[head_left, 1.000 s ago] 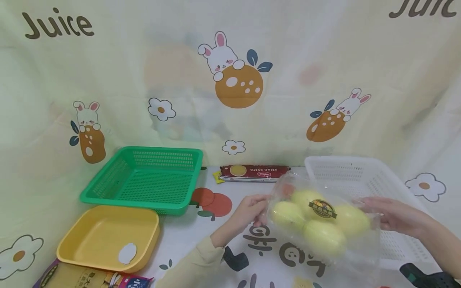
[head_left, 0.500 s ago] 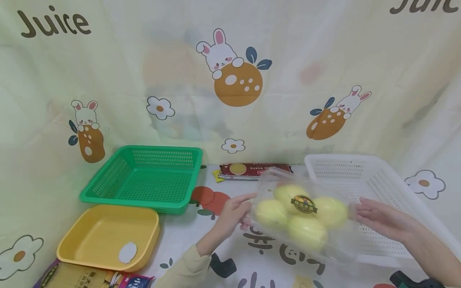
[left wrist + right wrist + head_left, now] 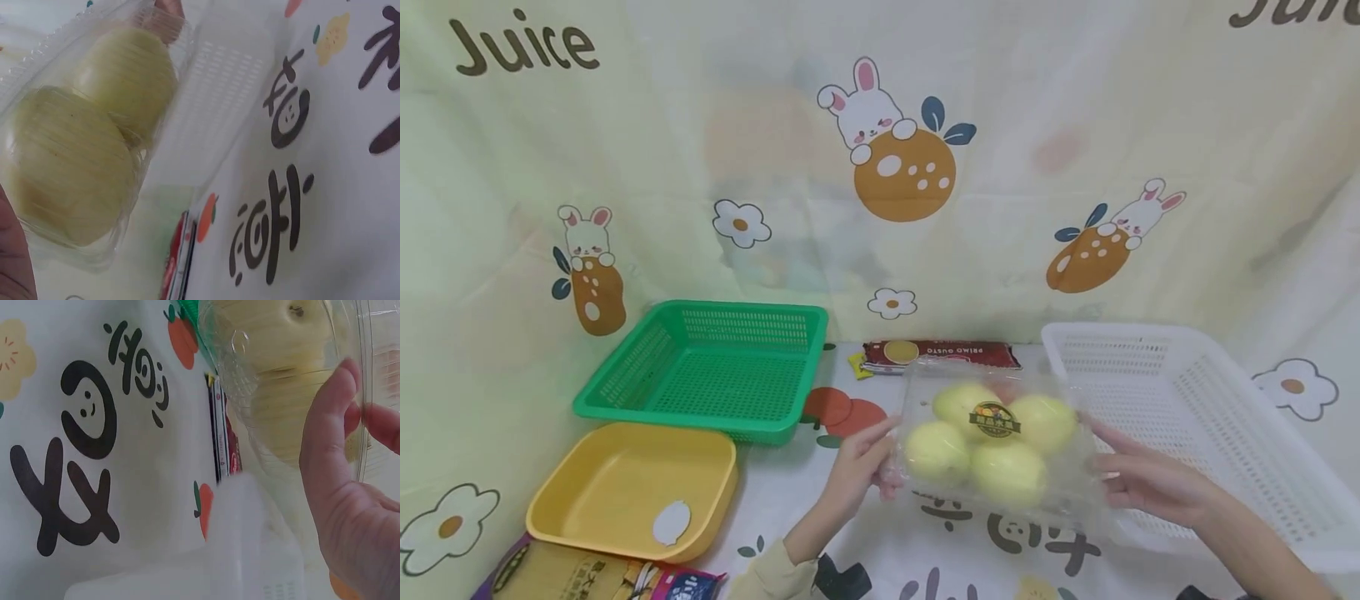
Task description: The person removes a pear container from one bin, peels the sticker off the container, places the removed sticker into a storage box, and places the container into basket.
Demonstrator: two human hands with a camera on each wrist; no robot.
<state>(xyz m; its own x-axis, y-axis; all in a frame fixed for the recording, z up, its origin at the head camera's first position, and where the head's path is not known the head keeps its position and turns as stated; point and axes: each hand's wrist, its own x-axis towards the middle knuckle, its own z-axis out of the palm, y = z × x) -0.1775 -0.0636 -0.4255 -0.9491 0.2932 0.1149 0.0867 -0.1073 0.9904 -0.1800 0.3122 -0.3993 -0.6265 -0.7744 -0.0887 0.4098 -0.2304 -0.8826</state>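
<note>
A clear plastic clamshell box of pale yellow, apple-like fruit (image 3: pixel 995 419) is held up over the table in the head view, with a dark fruit label on its lid. My left hand (image 3: pixel 853 467) grips the box's left edge. On the opposite edge, my right hand (image 3: pixel 1153 479) pinches the rim; the right wrist view shows the thumb (image 3: pixel 334 394) against the plastic. Two of the large fruits (image 3: pixel 69 162) fill the box end nearest the left wrist camera. Behind the right hand stands a white perforated basket (image 3: pixel 1120 335), partly covered by hand and arm.
At the left, a green basket (image 3: pixel 730 379) stands behind a yellow basin (image 3: pixel 625 467), which has a white oval sticker. A brown and purple snack bag (image 3: pixel 568 575) lies in front of them. Near the back curtain rests a dark red biscuit pack (image 3: pixel 985 353) beside a yellow wrapper (image 3: pixel 860 365).
Both hands have carried the fruit box leftward, away from in front of the white basket. It now sits more level, and part of the biscuit pack is hidden behind it.
</note>
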